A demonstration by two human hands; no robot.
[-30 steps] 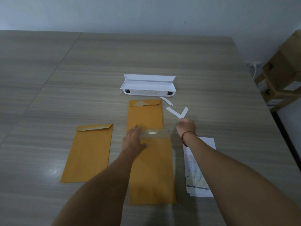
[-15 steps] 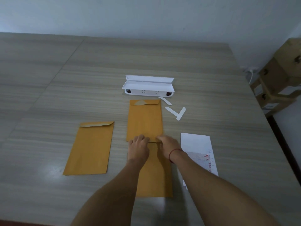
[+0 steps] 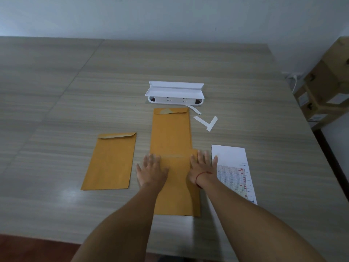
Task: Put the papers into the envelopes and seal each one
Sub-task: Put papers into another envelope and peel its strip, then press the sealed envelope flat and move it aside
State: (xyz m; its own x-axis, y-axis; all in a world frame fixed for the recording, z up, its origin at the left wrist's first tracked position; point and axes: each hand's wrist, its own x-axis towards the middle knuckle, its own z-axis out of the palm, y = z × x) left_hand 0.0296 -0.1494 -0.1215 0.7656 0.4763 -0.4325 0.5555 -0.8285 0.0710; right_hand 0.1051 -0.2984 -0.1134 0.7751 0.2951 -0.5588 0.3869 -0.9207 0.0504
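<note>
Three brown envelopes lie on the wooden table. The near envelope (image 3: 177,193) lies in front of me with its flap folded down. My left hand (image 3: 152,172) presses flat on its top left corner, and my right hand (image 3: 201,170) presses flat on its top right corner, fingers spread. Just beyond it lies a second envelope (image 3: 171,133), flap closed. A third envelope (image 3: 111,161) lies to the left, its flap slightly lifted. A printed sheet of paper (image 3: 234,171) with a coloured table lies to the right of my right hand.
A white socket box with an open lid (image 3: 174,93) stands beyond the envelopes. Three white peel strips (image 3: 206,121) lie to its right front. Cardboard boxes (image 3: 326,87) stand off the table's right edge. The table's near edge (image 3: 170,252) runs under my forearms.
My right hand came back from the white strips to the near envelope. The flap is now folded down, and both hands have slid apart to its top corners.
</note>
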